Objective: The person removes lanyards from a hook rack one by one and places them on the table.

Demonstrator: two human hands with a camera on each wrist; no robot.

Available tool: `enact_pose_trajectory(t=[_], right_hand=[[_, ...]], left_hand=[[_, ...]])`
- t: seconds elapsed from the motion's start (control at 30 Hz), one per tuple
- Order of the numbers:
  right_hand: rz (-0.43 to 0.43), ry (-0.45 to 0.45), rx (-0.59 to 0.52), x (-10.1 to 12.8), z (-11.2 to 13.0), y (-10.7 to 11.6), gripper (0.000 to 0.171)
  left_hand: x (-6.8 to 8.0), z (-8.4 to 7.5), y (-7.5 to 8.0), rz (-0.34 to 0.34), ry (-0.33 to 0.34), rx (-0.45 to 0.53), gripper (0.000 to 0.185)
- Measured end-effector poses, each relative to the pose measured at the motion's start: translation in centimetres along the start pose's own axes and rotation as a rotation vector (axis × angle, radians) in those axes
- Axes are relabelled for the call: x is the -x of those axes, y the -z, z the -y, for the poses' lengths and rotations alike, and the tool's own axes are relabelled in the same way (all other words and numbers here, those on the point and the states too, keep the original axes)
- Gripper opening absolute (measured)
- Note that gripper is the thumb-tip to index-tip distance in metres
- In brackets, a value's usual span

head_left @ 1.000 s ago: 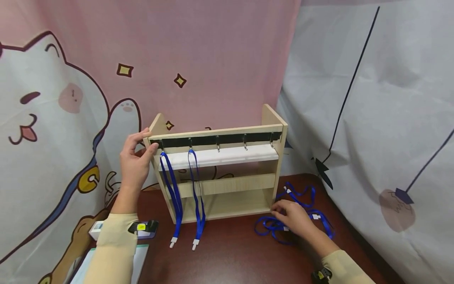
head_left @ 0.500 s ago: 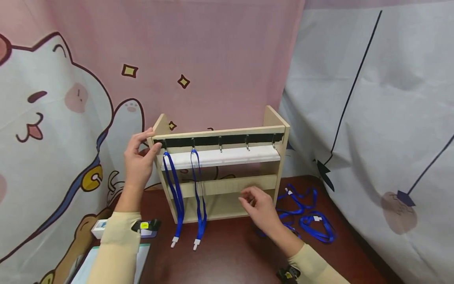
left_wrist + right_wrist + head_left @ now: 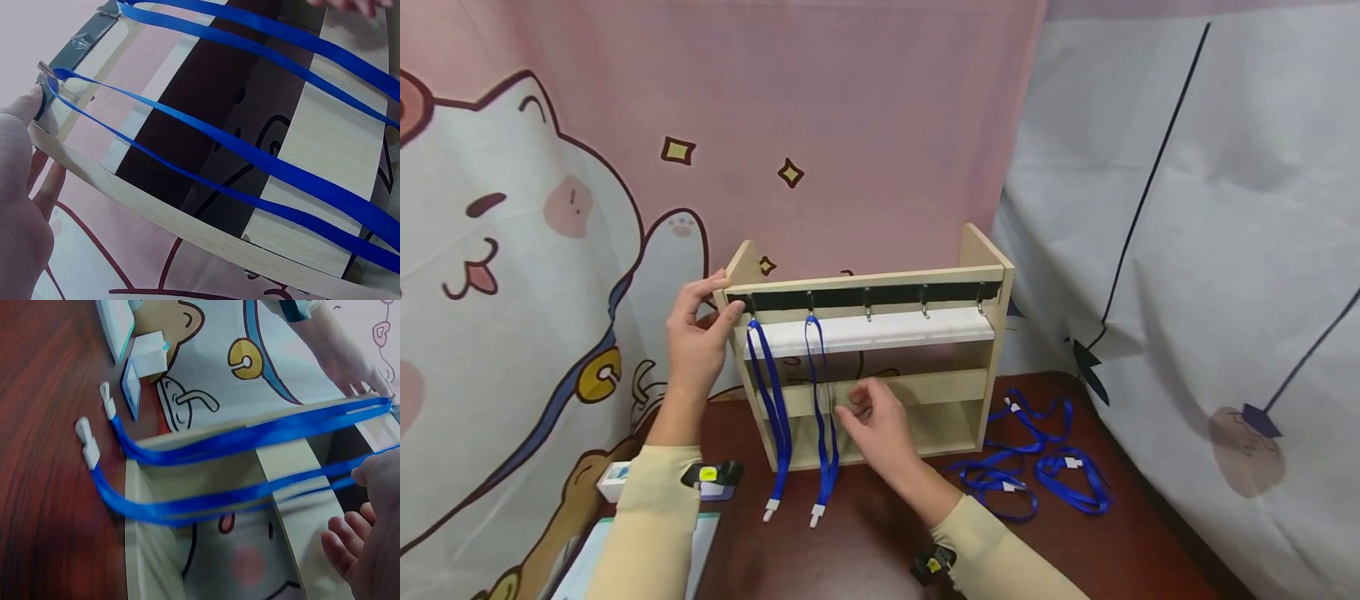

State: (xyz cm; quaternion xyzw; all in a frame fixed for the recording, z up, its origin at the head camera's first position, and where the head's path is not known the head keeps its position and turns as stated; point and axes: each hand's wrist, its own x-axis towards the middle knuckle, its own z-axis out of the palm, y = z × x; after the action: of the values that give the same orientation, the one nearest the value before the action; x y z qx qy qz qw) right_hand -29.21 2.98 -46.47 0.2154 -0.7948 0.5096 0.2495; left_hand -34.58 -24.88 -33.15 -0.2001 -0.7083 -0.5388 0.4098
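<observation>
In the head view, my left hand [image 3: 698, 337] grips the upper left corner of a small wooden rack [image 3: 868, 387], thumb on the front and fingers round the side. Metal hooks line the rack's black strip [image 3: 838, 297]. From the two leftmost hang a first blue lanyard [image 3: 775, 400] and a second blue lanyard [image 3: 827, 450], white clips down past the rack's base. My right hand [image 3: 880, 425] is just right of the second lanyard, fingers loosely curled and nothing held. Its thumb tip overlaps that strap in the right wrist view.
Several more blue lanyards [image 3: 1078, 500] lie loose on the dark red table [image 3: 850, 550], right of the rack. At the left are a small white box [image 3: 613, 482] and a pale flat pad [image 3: 700, 542]. Printed cloth [image 3: 880, 125] hangs behind.
My right hand has moved left from the loose lanyards at the rack's lower right corner to beside the second hanging lanyard. The left hand keeps its grip on the rack.
</observation>
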Motion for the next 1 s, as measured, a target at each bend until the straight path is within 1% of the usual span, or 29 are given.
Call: enact_pose_trajectory(t=[0.13, 0.23, 0.37, 0.47, 0.63, 0.73, 0.9, 1.0], right_hand=[[-0.008, -0.04, 0.005, -0.6, 0.7, -1.9, 0.029], [-0.014, -0.065, 0.023, -0.9, 1.2, -2.9, 0.031], [-0.026, -0.073, 0.065, -0.9, 1.7, -3.8, 0.031], [-0.061, -0.072, 0.098, -0.9, 1.9, -4.2, 0.031], [-0.123, -0.054, 0.176, -1.1, 2.1, -5.1, 0.031], [-0.153, -0.035, 0.218, -1.2, 2.2, -5.6, 0.031], [-0.205, -0.003, 0.239, -1.3, 2.1, -6.2, 0.027], [-0.222, 0.025, 0.242, -1.5, 2.0, -6.4, 0.023]], left_hand=[[0.0, 0.0, 0.1, -0.002, -0.004, -0.007, 0.034], [-0.1, 0.0, 0.1, 0.0, -0.004, -0.013, 0.035], [0.0, -0.1, 0.0, -0.005, 0.0, -0.018, 0.036], [0.0, -0.2, -0.1, -0.012, 0.005, -0.026, 0.036], [0.0, -0.3, -0.3, -0.018, 0.014, -0.043, 0.035], [0.0, -0.3, -0.3, -0.018, 0.015, -0.033, 0.036], [0.0, -0.1, -0.1, -0.008, 0.005, -0.02, 0.037], [0.0, 0.1, 0.0, -0.003, -0.001, -0.008, 0.035]])
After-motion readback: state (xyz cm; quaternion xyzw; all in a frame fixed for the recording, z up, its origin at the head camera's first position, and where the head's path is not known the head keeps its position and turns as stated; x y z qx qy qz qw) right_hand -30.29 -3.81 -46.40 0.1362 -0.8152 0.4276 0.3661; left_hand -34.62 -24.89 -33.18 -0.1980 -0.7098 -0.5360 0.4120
